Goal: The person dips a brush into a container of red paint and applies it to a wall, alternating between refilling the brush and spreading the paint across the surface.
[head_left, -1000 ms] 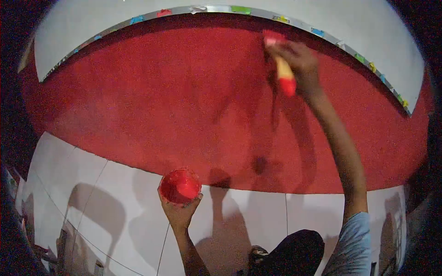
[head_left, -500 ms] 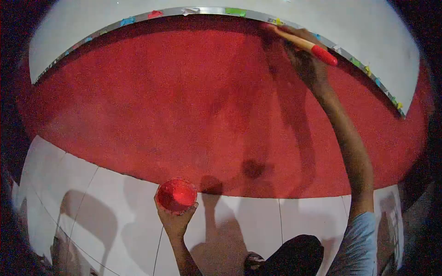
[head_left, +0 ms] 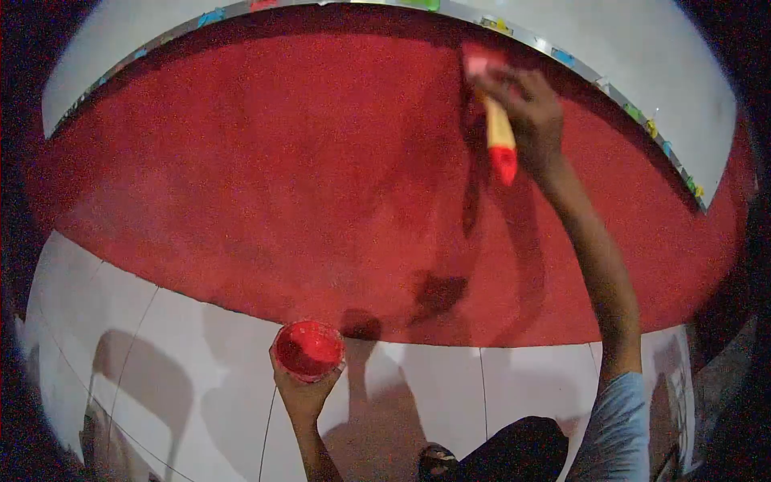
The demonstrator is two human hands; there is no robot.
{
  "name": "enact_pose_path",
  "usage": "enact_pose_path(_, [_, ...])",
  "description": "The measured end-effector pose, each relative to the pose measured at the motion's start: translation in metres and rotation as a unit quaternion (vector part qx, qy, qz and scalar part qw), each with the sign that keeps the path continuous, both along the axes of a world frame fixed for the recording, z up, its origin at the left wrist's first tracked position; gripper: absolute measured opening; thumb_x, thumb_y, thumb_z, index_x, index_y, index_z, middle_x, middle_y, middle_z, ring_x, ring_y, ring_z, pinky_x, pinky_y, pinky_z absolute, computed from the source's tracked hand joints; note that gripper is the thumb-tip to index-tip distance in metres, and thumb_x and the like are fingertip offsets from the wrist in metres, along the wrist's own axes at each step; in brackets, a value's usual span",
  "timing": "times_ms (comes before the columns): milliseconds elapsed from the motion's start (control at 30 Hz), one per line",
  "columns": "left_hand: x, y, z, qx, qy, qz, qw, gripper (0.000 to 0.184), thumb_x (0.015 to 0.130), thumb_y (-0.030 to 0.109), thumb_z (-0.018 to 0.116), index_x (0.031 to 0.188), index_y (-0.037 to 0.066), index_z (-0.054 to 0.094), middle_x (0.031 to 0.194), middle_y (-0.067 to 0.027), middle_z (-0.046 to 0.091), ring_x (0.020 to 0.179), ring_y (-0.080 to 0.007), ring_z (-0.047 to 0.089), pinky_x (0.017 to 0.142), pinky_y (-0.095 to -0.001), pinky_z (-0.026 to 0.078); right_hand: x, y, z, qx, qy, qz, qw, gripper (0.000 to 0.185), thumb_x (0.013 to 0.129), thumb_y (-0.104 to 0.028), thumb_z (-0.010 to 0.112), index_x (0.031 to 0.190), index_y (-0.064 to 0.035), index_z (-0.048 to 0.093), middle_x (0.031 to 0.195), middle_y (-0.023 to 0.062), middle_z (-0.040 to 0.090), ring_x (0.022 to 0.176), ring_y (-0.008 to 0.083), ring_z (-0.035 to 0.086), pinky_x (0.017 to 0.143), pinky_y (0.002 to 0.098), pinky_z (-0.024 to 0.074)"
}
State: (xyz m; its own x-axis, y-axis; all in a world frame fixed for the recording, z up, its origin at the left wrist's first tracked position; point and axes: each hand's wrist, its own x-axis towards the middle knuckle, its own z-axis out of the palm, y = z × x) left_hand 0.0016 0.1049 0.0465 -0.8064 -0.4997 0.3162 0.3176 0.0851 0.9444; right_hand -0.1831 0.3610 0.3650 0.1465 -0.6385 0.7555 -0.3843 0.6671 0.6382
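Note:
My left hand (head_left: 303, 398) is closed around a small cup of red paint (head_left: 308, 352), its open top facing me. Up against the red-painted wall (head_left: 273, 177), my right hand (head_left: 536, 120) grips a paintbrush (head_left: 499, 132). The brush has a pale wooden handle with a red end, which points downward. Its head is blurred and lies at the wall surface, just below the silver strip. The fingers of my right hand partly cover the brush near its head.
A curved-looking silver strip (head_left: 546, 46) with bits of coloured tape borders the red area, with a white surface (head_left: 642, 56) above it. White tiles (head_left: 233, 386) lie below the red. My bent knee (head_left: 514, 450) shows at the bottom. Shadows fall across wall and tiles.
My right hand has moved the paintbrush down from the strip, and its handle has swung from pointing right to pointing down. My left hand still holds the cup. The view has shifted slightly.

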Motion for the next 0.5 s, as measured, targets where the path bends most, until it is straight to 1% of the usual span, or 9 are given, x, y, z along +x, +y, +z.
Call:
enact_pose_path(33, [0.0, -0.001, 0.003, -0.013, -0.002, 0.0, 1.0, 0.096, 0.044, 0.009, 0.084, 0.126, 0.007, 0.035, 0.121, -0.0115, 0.047, 0.111, -0.0256, 0.048, 0.092, -0.0403, 0.045, 0.001, -0.001, -0.013, 0.013, -0.028, 0.025, 0.999, 0.036, 0.072, -0.011, 0.062, 0.106, -0.0218, 0.063, 0.095, 0.0056, 0.062, 0.082, 0.0271, 0.059, 0.07, 0.0361, 0.0505])
enact_pose_path(133, [-0.002, 0.001, 0.004, -0.018, -0.005, 0.003, 1.0, 0.097, 0.044, 0.01, 0.085, 0.127, 0.007, 0.034, 0.121, -0.0116, 0.047, 0.111, -0.0258, 0.048, 0.094, -0.0399, 0.044, 0.019, 0.0, -0.036, 0.029, -0.095, 0.018, 0.995, 0.034, 0.074, -0.013, 0.062, 0.106, -0.0223, 0.063, 0.094, 0.0056, 0.063, 0.083, 0.0271, 0.06, 0.07, 0.0361, 0.0509])
enact_pose_path(167, [-0.002, -0.001, -0.002, -0.005, -0.006, -0.001, 1.0, 0.098, 0.044, 0.011, 0.085, 0.127, 0.007, 0.034, 0.121, -0.0117, 0.046, 0.111, -0.0259, 0.048, 0.094, -0.0397, 0.043, 0.018, -0.002, -0.028, 0.009, -0.032, 0.038, 0.999, 0.033, 0.073, -0.013, 0.062, 0.105, -0.0211, 0.064, 0.094, 0.0061, 0.063, 0.082, 0.0265, 0.06, 0.069, 0.0353, 0.0507])
enact_pose_path(267, [-0.002, -0.001, -0.006, -0.013, -0.014, -0.01, 1.0, 0.098, 0.044, 0.011, 0.085, 0.127, 0.006, 0.033, 0.122, -0.0121, 0.046, 0.111, -0.0259, 0.048, 0.096, -0.0392, 0.042, 0.004, -0.006, 0.01, -0.042, -0.005, 0.079, 0.996, 0.031, 0.073, -0.013, 0.062, 0.103, -0.0205, 0.065, 0.094, 0.0063, 0.063, 0.08, 0.0263, 0.06, 0.067, 0.0348, 0.0505])
enact_pose_path(300, [-0.003, -0.001, -0.005, -0.021, -0.012, -0.011, 1.0, 0.098, 0.044, 0.011, 0.085, 0.127, 0.006, 0.033, 0.122, -0.0122, 0.046, 0.111, -0.0259, 0.048, 0.096, -0.0391, 0.042, 0.002, -0.005, 0.002, -0.037, -0.024, 0.031, 0.999, 0.031, 0.073, -0.013, 0.062, 0.103, -0.02, 0.064, 0.094, 0.0057, 0.062, 0.078, 0.0263, 0.06, 0.067, 0.0349, 0.0503])
enact_pose_path(333, [-0.004, -0.001, -0.004, -0.027, -0.005, -0.007, 1.0, 0.098, 0.045, 0.01, 0.085, 0.127, 0.007, 0.033, 0.122, -0.0121, 0.046, 0.111, -0.0257, 0.048, 0.095, -0.0391, 0.043, -0.004, -0.003, -0.006, 0.034, -0.019, 0.046, 0.998, 0.031, 0.073, -0.015, 0.062, 0.103, -0.0202, 0.064, 0.095, 0.0055, 0.062, 0.078, 0.0263, 0.06, 0.065, 0.0357, 0.0499])
enact_pose_path(400, [-0.006, -0.003, -0.004, -0.032, 0.01, 0.006, 0.999, 0.097, 0.045, 0.009, 0.085, 0.127, 0.007, 0.033, 0.121, -0.012, 0.046, 0.111, -0.0254, 0.048, 0.094, -0.0391, 0.044, 0.015, -0.004, -0.036, 0.107, -0.082, -0.02, 0.991, 0.03, 0.073, -0.014, 0.062, 0.102, -0.0204, 0.065, 0.095, 0.0048, 0.063, 0.079, 0.0263, 0.06, 0.067, 0.0362, 0.0504])
enact_pose_path(433, [-0.007, -0.003, -0.003, 0.003, 0.009, -0.005, 1.0, 0.097, 0.045, 0.009, 0.085, 0.127, 0.007, 0.033, 0.121, -0.0119, 0.046, 0.111, -0.0253, 0.048, 0.093, -0.039, 0.045, 0.023, -0.005, -0.039, 0.094, -0.117, -0.012, 0.989, 0.031, 0.073, -0.014, 0.062, 0.102, -0.0224, 0.064, 0.097, 0.0046, 0.063, 0.082, 0.0258, 0.06, 0.069, 0.0363, 0.0516])
enact_pose_path(500, [-0.007, -0.002, -0.006, 0.067, 0.004, -0.03, 0.997, 0.097, 0.046, 0.008, 0.085, 0.128, 0.008, 0.033, 0.122, -0.0118, 0.046, 0.111, -0.025, 0.047, 0.092, -0.0388, 0.046, 0.008, -0.007, -0.011, 0.011, -0.059, 0.045, 0.997, 0.033, 0.073, -0.014, 0.062, 0.104, -0.023, 0.064, 0.098, 0.0044, 0.062, 0.084, 0.0253, 0.06, 0.07, 0.036, 0.0521])
